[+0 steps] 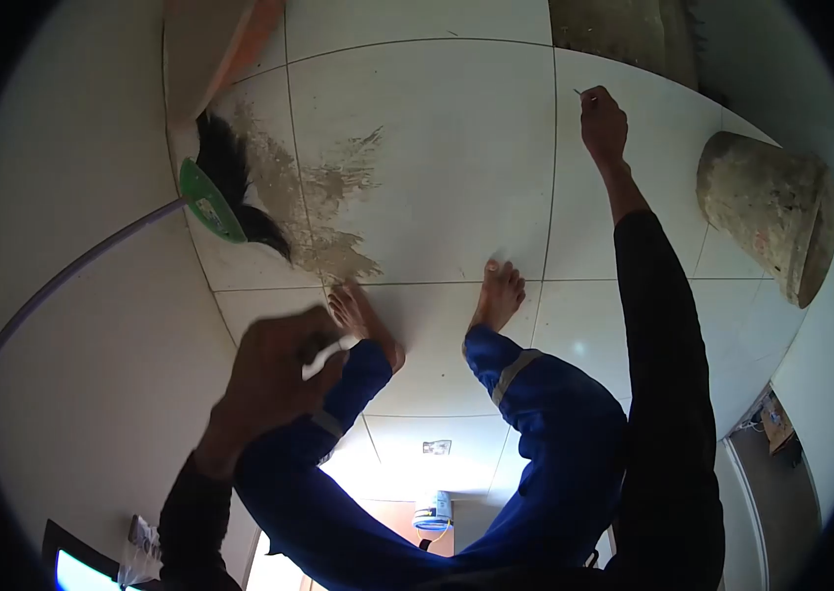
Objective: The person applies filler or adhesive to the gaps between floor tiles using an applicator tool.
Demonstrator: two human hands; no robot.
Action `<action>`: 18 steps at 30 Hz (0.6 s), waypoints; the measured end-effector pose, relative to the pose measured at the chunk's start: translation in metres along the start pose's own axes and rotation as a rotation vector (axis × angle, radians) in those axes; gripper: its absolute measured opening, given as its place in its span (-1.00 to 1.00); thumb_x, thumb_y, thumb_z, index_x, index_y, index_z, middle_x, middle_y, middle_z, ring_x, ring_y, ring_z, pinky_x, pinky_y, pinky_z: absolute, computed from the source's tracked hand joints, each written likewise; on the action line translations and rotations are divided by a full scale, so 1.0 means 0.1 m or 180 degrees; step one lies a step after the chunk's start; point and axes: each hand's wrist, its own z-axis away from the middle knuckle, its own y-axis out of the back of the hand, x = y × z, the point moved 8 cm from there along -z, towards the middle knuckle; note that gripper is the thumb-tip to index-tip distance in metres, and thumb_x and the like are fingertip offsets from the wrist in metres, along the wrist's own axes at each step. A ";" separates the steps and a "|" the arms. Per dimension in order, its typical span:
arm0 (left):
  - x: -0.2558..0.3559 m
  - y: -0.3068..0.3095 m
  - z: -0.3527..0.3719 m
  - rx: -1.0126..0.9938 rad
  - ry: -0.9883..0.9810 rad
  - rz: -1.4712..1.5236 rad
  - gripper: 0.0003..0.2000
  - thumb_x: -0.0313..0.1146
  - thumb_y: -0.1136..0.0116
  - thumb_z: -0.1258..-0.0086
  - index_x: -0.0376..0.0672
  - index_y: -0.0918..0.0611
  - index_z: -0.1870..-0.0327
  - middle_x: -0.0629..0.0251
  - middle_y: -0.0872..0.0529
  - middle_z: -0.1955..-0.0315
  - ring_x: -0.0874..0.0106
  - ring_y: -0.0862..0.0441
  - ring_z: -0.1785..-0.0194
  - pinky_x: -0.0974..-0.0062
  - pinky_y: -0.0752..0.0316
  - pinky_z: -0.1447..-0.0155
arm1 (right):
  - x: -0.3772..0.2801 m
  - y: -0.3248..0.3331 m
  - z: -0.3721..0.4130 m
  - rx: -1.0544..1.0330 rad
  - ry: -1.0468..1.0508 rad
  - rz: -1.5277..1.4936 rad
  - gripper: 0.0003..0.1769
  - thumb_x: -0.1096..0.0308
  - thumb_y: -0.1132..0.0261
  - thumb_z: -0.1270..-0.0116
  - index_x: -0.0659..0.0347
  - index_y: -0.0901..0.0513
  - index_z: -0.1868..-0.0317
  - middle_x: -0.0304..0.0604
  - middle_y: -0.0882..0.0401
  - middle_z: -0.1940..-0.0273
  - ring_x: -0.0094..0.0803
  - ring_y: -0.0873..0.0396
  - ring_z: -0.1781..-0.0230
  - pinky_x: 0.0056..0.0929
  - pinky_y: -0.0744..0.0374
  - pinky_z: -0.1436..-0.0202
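1. We see the floor tiles [437, 118] glazed and glossy, with matt, gritty smears [343, 177].
2. Our trousers [535, 414] are cloth with shiny bands.
3. The broom [210, 197], far left, has a plastic head.
4. The bucket [767, 212], right, looks crusted, rough and matt.

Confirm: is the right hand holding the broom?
No, the right hand is stretched out to a tile joint, well apart from the broom, which is over by the wall on the left.

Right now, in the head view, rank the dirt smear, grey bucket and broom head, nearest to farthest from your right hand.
1. Dirt smear, left of the right hand, and grey bucket, to its right: too close to call.
2. Broom head, far to its left: farthest.
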 end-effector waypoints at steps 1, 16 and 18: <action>-0.21 0.11 -0.52 0.0476 -0.0222 -0.0648 -0.84 -0.45 -0.42 -0.36 -0.19 -0.64 0.17 0.29 -0.62 0.54 0.47 -0.47 0.56 0.42 -0.45 0.34 | -0.13 -0.21 -0.26 0.0054 0.0087 -0.0004 -0.80 0.18 -0.21 -0.60 0.06 -0.71 0.03 -0.05 -0.83 0.19 0.03 -0.80 0.15 0.02 -0.71 0.07; -0.27 1.62 -3.66 0.1835 -0.1043 -0.3018 -0.69 -0.19 -0.32 -0.47 -0.04 -0.71 -0.15 0.18 -0.85 0.09 0.16 -0.79 -0.03 0.12 -0.69 -0.11 | -0.65 -0.65 -0.74 0.0683 0.0743 0.0260 -0.82 0.25 -0.24 -0.50 0.10 -0.73 0.15 0.10 -0.78 0.31 0.16 -0.77 0.28 0.13 -0.70 0.20; -0.28 1.77 -3.75 0.1920 -0.0949 -0.3328 -0.70 -0.18 -0.29 -0.48 -0.05 -0.71 -0.16 0.16 -0.83 0.08 0.11 -0.79 -0.02 0.12 -0.69 -0.11 | -0.73 -0.58 -0.69 0.0690 0.0713 0.0281 -0.82 0.26 -0.24 -0.49 0.10 -0.74 0.18 0.11 -0.78 0.31 0.16 -0.77 0.28 0.12 -0.70 0.20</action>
